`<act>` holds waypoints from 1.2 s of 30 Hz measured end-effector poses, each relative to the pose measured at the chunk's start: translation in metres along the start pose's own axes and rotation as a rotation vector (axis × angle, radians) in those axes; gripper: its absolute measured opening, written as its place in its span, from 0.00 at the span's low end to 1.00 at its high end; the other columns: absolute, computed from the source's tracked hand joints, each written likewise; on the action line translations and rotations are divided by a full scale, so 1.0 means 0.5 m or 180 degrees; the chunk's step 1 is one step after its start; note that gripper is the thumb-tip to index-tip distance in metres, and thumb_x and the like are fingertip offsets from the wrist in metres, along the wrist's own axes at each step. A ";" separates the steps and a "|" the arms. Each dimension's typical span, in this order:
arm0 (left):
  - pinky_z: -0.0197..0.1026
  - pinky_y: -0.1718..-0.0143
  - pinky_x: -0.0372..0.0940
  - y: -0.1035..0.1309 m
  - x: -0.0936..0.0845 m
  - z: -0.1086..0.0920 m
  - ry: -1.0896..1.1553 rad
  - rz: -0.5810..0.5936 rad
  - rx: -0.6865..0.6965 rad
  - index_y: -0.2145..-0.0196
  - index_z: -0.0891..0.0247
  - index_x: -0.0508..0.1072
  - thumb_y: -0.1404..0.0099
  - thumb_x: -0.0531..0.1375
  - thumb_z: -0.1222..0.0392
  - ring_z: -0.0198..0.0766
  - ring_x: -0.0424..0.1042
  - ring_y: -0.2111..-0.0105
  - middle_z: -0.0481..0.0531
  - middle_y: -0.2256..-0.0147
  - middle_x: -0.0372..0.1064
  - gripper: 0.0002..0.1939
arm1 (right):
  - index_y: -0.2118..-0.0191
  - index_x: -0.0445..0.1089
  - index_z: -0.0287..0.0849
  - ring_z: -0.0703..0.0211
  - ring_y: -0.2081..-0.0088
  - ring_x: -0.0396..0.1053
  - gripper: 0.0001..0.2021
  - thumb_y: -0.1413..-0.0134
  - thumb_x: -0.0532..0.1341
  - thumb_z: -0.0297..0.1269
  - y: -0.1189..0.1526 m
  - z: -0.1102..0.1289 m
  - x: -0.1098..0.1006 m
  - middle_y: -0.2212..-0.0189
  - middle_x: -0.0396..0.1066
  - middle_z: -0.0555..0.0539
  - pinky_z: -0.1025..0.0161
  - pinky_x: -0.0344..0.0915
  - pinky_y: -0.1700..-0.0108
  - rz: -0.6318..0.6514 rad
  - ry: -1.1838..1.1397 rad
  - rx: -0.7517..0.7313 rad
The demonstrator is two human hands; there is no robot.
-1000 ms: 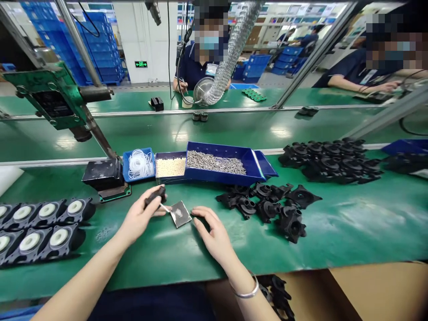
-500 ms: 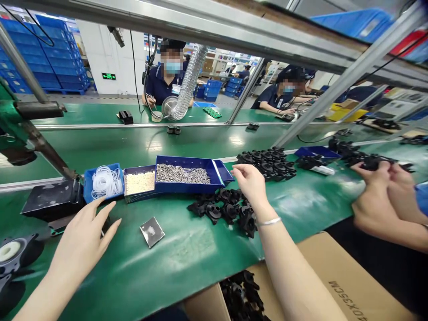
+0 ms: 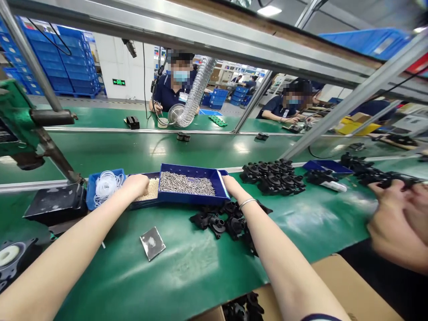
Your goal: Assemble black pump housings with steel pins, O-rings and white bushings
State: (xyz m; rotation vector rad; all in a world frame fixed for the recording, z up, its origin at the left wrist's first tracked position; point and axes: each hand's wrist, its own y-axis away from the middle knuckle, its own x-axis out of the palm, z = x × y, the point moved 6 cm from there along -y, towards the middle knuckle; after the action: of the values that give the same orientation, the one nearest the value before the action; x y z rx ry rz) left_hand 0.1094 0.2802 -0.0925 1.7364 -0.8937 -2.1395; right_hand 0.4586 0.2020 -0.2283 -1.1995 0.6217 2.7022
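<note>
My left hand [image 3: 136,186] reaches into the bin of small cream-coloured parts [image 3: 152,189]; its fingers are bent down and their tips are hidden. My right hand [image 3: 230,183] is at the right end of the blue bin of metal pins [image 3: 187,183], with its fingertips out of sight behind the wrist and bin end. Left of the cream parts, a blue tray holds white rings [image 3: 107,187]. Black moulded parts [image 3: 217,223] lie below my right hand. A small square plate [image 3: 152,243] rests on the green table.
A black box [image 3: 56,201] and a green machine [image 3: 20,120] stand at the left. More black parts [image 3: 274,176] are piled behind. A co-worker's hands [image 3: 394,214] handle black parts at the right. An open carton [image 3: 354,285] sits below the table edge.
My left hand has moved forward and right, from above the table into the cream-parts bin. My right hand has moved slightly left to the pin bin's end. The view has shifted a little.
</note>
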 end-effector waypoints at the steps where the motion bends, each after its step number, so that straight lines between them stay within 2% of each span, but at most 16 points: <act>1: 0.37 0.44 0.72 0.000 -0.002 0.003 0.0069 -0.0069 0.0023 0.65 0.69 0.75 0.40 0.61 0.46 0.26 0.72 0.58 0.53 0.61 0.75 0.20 | 0.68 0.71 0.35 0.58 0.62 0.72 0.08 0.41 0.65 0.35 0.003 -0.005 -0.004 0.69 0.73 0.46 0.57 0.68 0.52 -0.0137 -0.0188 0.0026; 3: 0.33 0.50 0.68 0.006 -0.016 0.008 0.0237 -0.0268 0.0094 0.67 0.68 0.77 0.38 0.57 0.53 0.27 0.73 0.60 0.56 0.60 0.76 0.15 | 0.67 0.71 0.35 0.59 0.64 0.71 0.06 0.43 0.64 0.33 0.011 -0.014 -0.018 0.68 0.73 0.46 0.58 0.68 0.54 -0.0485 -0.0648 0.0070; 5: 0.30 0.55 0.63 0.029 -0.040 0.011 0.0369 -0.0538 0.0184 0.65 0.65 0.77 0.38 0.53 0.55 0.28 0.72 0.59 0.55 0.56 0.76 0.15 | 0.64 0.70 0.34 0.61 0.68 0.69 0.08 0.42 0.62 0.36 0.021 -0.018 -0.037 0.67 0.74 0.43 0.61 0.67 0.60 -0.0833 -0.1204 0.0054; 8: 0.26 0.60 0.60 0.103 -0.071 0.008 0.1101 -0.0886 0.0365 0.61 0.58 0.76 0.38 0.54 0.46 0.25 0.72 0.59 0.48 0.55 0.76 0.17 | 0.58 0.66 0.34 0.63 0.72 0.67 0.18 0.44 0.60 0.46 0.055 -0.010 -0.079 0.65 0.74 0.38 0.64 0.66 0.69 -0.1246 -0.2117 -0.0145; 9: 0.24 0.62 0.61 0.134 -0.072 0.007 0.1860 -0.0882 0.0428 0.63 0.59 0.76 0.41 0.59 0.43 0.24 0.72 0.62 0.48 0.58 0.77 0.18 | 0.56 0.65 0.34 0.63 0.71 0.68 0.21 0.46 0.60 0.49 0.074 -0.002 -0.095 0.64 0.74 0.38 0.64 0.66 0.69 -0.1351 -0.2378 -0.0240; 11: 0.23 0.64 0.65 0.197 -0.046 -0.005 0.3473 -0.0486 0.0488 0.65 0.63 0.74 0.47 0.67 0.45 0.23 0.73 0.66 0.48 0.66 0.77 0.19 | 0.53 0.64 0.36 0.62 0.69 0.70 0.26 0.49 0.63 0.52 0.124 0.022 -0.121 0.62 0.75 0.39 0.64 0.68 0.69 -0.1463 -0.2797 -0.0420; 12: 0.23 0.65 0.67 0.226 -0.022 -0.018 0.4038 -0.0125 0.0461 0.66 0.64 0.73 0.49 0.70 0.48 0.23 0.73 0.68 0.47 0.68 0.75 0.20 | 0.51 0.64 0.36 0.62 0.69 0.71 0.27 0.50 0.65 0.53 0.153 0.038 -0.129 0.61 0.75 0.40 0.64 0.68 0.68 -0.1440 -0.3025 -0.0496; 14: 0.24 0.69 0.69 0.278 0.039 -0.049 0.4737 0.0632 0.0267 0.66 0.63 0.70 0.52 0.72 0.52 0.24 0.72 0.72 0.46 0.72 0.73 0.21 | 0.50 0.66 0.37 0.62 0.69 0.72 0.27 0.50 0.69 0.49 0.217 0.077 -0.128 0.61 0.75 0.41 0.65 0.69 0.69 -0.1219 -0.3639 -0.0617; 17: 0.24 0.71 0.69 0.328 0.125 -0.095 0.5279 0.1392 -0.0019 0.65 0.62 0.68 0.50 0.72 0.53 0.22 0.70 0.74 0.44 0.74 0.69 0.20 | 0.59 0.70 0.36 0.64 0.72 0.72 0.17 0.47 0.71 0.42 0.312 0.142 -0.087 0.64 0.75 0.43 0.70 0.68 0.75 -0.0643 -0.4393 -0.0607; 20: 0.23 0.73 0.68 0.345 0.187 -0.129 0.5697 0.1744 -0.0178 0.68 0.64 0.67 0.48 0.70 0.51 0.19 0.67 0.76 0.43 0.74 0.66 0.19 | 0.60 0.66 0.40 0.64 0.79 0.70 0.13 0.40 0.67 0.43 0.397 0.201 -0.015 0.69 0.74 0.48 0.70 0.65 0.82 0.0046 -0.4806 -0.0542; 22: 0.23 0.75 0.67 0.348 0.212 -0.142 0.5961 0.1866 -0.0235 0.68 0.64 0.66 0.48 0.70 0.51 0.18 0.66 0.77 0.42 0.74 0.65 0.20 | 0.57 0.65 0.42 0.64 0.79 0.69 0.13 0.39 0.66 0.43 0.446 0.230 0.036 0.70 0.73 0.50 0.69 0.67 0.80 0.0443 -0.5017 -0.0471; 26: 0.25 0.74 0.67 0.353 0.238 -0.151 0.6161 0.1980 -0.0348 0.67 0.64 0.66 0.47 0.70 0.51 0.18 0.66 0.78 0.41 0.74 0.64 0.20 | 0.58 0.69 0.40 0.64 0.72 0.73 0.12 0.43 0.69 0.39 0.517 0.266 0.113 0.67 0.75 0.47 0.67 0.73 0.69 0.0952 -0.5128 -0.0230; 29: 0.26 0.71 0.69 0.359 0.248 -0.155 0.6175 0.2085 -0.0403 0.66 0.65 0.66 0.46 0.69 0.53 0.18 0.67 0.77 0.41 0.74 0.64 0.19 | 0.63 0.72 0.39 0.64 0.68 0.73 0.08 0.43 0.69 0.36 0.543 0.274 0.125 0.63 0.75 0.45 0.68 0.73 0.67 0.0722 -0.5107 -0.0317; 33: 0.25 0.69 0.69 0.363 0.257 -0.159 0.6221 0.2179 -0.0454 0.64 0.64 0.67 0.45 0.69 0.55 0.19 0.70 0.75 0.42 0.74 0.67 0.18 | 0.61 0.75 0.40 0.61 0.68 0.74 0.05 0.42 0.68 0.35 0.558 0.276 0.123 0.68 0.75 0.45 0.64 0.75 0.65 0.0336 -0.5007 -0.0422; 36: 0.24 0.69 0.69 0.362 0.262 -0.159 0.6295 0.2134 -0.0508 0.63 0.63 0.66 0.45 0.69 0.56 0.19 0.70 0.74 0.42 0.72 0.68 0.17 | 0.60 0.76 0.41 0.59 0.67 0.75 0.04 0.40 0.66 0.33 0.564 0.273 0.122 0.66 0.75 0.45 0.63 0.75 0.64 0.0062 -0.4808 -0.0464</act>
State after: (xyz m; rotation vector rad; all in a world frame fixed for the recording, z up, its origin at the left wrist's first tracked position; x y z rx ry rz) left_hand 0.1166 0.0431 -0.0976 1.9000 -0.4014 0.3157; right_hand 0.2477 -0.0009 -0.1007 0.9239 0.1503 2.6814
